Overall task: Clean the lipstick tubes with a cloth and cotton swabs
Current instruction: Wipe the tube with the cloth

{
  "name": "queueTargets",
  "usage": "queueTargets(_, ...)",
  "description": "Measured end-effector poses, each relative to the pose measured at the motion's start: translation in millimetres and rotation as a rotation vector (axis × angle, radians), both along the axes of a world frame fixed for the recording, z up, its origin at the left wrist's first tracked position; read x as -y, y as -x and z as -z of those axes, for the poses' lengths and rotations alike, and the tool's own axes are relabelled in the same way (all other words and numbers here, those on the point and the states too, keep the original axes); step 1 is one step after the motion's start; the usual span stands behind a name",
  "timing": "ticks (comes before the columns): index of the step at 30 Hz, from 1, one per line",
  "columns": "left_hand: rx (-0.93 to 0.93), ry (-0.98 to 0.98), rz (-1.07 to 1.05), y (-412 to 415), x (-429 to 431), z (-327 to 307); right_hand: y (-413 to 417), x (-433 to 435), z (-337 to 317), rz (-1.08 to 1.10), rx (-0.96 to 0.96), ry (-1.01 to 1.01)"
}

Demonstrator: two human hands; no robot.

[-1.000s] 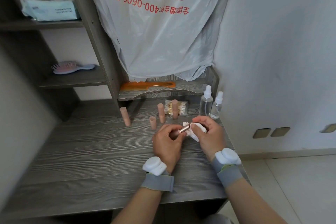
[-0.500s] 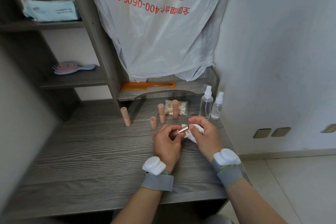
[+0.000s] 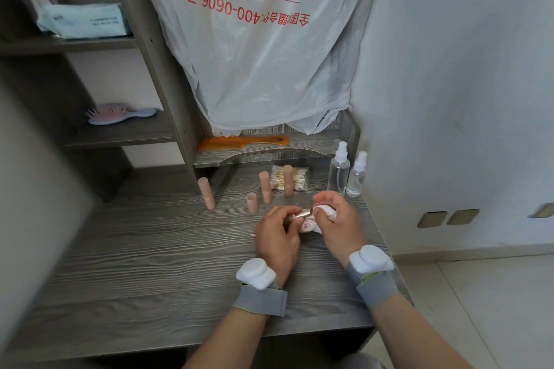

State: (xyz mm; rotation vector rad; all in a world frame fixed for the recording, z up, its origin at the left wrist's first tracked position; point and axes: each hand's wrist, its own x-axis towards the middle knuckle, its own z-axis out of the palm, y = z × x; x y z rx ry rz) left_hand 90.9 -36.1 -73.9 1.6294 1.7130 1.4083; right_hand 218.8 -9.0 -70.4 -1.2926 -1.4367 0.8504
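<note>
My left hand (image 3: 277,235) grips an opened lipstick tube (image 3: 302,214), its shiny metal end pointing right. My right hand (image 3: 340,223) holds a white cloth (image 3: 311,225) bunched against that metal end. Three capped pink lipstick tubes stand upright behind my hands: one at the left (image 3: 207,192), one in the middle (image 3: 265,187), one further right (image 3: 287,180). A shorter pink cap (image 3: 251,203) stands between them. A clear bag of cotton swabs (image 3: 292,178) lies behind the tubes.
Two clear spray bottles (image 3: 338,171) stand at the back right of the grey desk (image 3: 150,263). An orange comb (image 3: 242,141) lies on a low shelf, a hairbrush (image 3: 120,113) on the left shelf. A plastic bag (image 3: 254,54) hangs over the shelving. The desk's right edge drops to the floor.
My right hand has shifted slightly with the cloth along the tube's metal end. The left hand keeps its hold on the tube in the same place.
</note>
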Motion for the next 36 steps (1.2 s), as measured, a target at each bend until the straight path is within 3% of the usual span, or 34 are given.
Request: queueTargets(36,-0.142,0.030,0.008,1,-8,12,1,5,-1,-0.071,0.247,-0.071)
